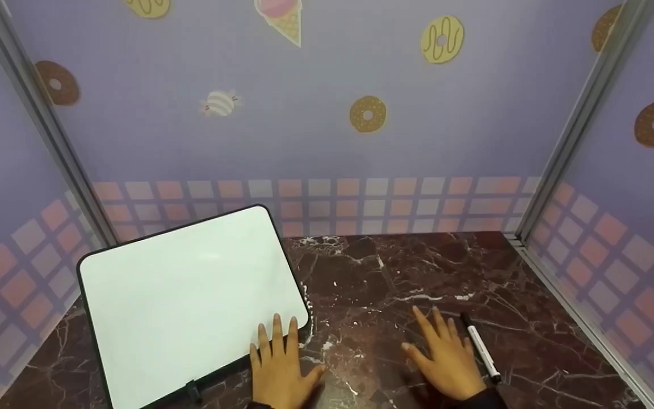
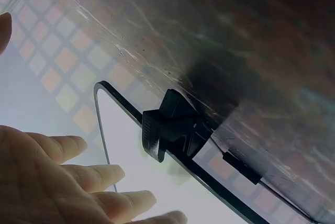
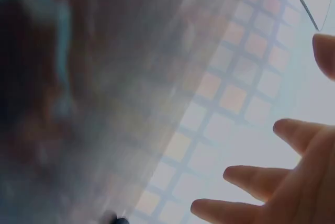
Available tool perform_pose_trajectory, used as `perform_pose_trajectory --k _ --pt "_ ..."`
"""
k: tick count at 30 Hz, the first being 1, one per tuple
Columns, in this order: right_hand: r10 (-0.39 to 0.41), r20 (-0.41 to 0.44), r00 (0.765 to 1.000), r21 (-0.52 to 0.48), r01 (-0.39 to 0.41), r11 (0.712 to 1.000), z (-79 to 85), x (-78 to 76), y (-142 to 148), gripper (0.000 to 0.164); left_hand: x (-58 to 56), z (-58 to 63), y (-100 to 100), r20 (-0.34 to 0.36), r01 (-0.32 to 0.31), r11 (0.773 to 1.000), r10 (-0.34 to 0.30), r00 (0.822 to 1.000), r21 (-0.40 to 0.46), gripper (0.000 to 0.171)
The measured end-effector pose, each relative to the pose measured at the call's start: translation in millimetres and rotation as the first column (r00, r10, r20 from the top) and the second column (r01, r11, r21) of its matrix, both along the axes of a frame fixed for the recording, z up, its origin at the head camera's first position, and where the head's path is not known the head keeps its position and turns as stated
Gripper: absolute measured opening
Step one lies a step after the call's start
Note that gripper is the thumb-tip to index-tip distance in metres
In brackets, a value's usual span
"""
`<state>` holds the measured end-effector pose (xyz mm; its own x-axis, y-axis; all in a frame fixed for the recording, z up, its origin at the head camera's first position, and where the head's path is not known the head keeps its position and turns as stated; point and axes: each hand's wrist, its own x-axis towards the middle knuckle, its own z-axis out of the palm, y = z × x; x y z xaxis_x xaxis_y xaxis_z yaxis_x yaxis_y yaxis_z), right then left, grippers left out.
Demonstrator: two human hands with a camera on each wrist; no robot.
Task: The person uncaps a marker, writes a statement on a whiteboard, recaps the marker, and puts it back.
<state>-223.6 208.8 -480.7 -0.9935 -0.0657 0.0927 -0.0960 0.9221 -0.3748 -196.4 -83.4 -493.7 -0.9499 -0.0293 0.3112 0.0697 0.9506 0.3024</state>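
A whiteboard (image 1: 191, 295) with a thin black frame stands tilted on the left of the dark marbled table. Its lower edge carries a black clip-like stand (image 2: 178, 124), seen closely in the left wrist view. My left hand (image 1: 281, 372) has its fingers straight and spread, overlapping the board's lower right corner in the head view; whether it touches the board I cannot tell. My right hand (image 1: 446, 360) is spread with straight fingers and holds nothing. Just right of it lies a white marker (image 1: 481, 351) with black ends.
The marbled tabletop (image 1: 372, 295) runs back to a purple wall (image 1: 315, 142) with sweets and a band of pink and white squares. Side walls close in at left and right, joined by grey metal corner posts (image 1: 579, 113). A thin black rod (image 2: 285, 199) shows below the stand.
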Motion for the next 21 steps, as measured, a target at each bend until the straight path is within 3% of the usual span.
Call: perform_pose_trajectory --k 6,13,21 --pt "-0.051 -0.029 0.998 -0.025 0.051 0.998 13.2 -2.5 31.5 0.080 -1.0 -1.0 -0.7 0.014 0.014 0.999 -0.014 1.000 0.031 0.098" --pt "-0.109 0.075 0.991 -0.077 0.115 0.990 25.7 -1.4 66.1 0.089 -1.3 -1.2 -2.2 0.010 0.014 0.999 -0.014 1.000 0.045 0.096" --pt "-0.094 0.151 0.984 -0.083 0.107 0.991 18.9 0.7 81.2 0.097 -0.6 1.3 -2.6 0.044 0.009 0.998 -0.011 0.999 0.056 0.088"
